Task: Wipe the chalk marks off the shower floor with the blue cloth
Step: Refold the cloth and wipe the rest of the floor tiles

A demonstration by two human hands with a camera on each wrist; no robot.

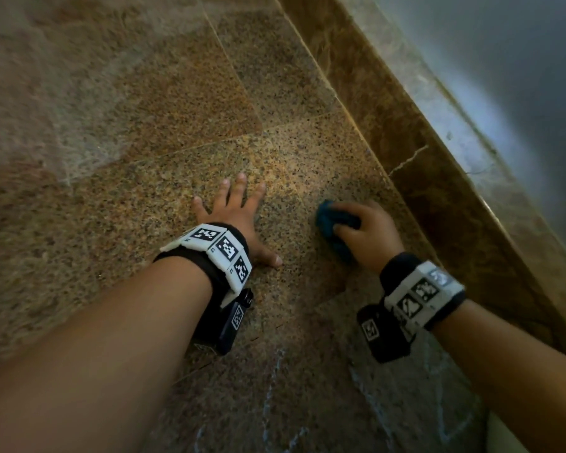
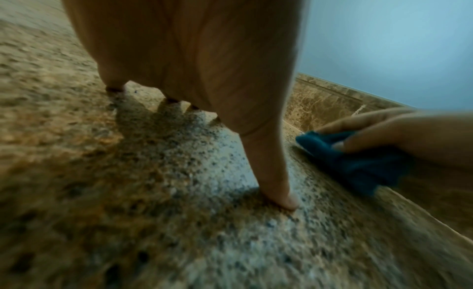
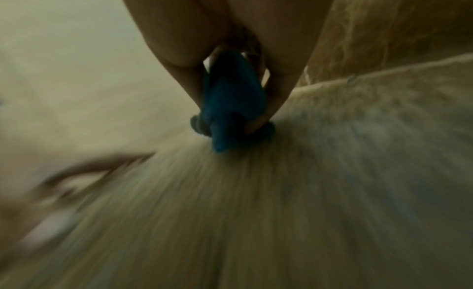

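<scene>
Both forearms reach forward and down, each with a black band carrying white marker tiles at the wrist. The left hand (image 1: 239, 217) lies flat, palm down, its fingers (image 1: 241, 188) straight and spread and the thumb stretched out to the right side. The right hand (image 1: 370, 233) is a little to the right of it, with the fingers curled and the thumb pressed in, gripping a bunched blue cloth (image 1: 332, 228)

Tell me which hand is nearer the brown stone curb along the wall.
Right. The right hand, gripping the blue cloth, is on the floor close beside the curb. The left hand lies flat with spread fingers farther out, the right hand between it and the curb.
</scene>
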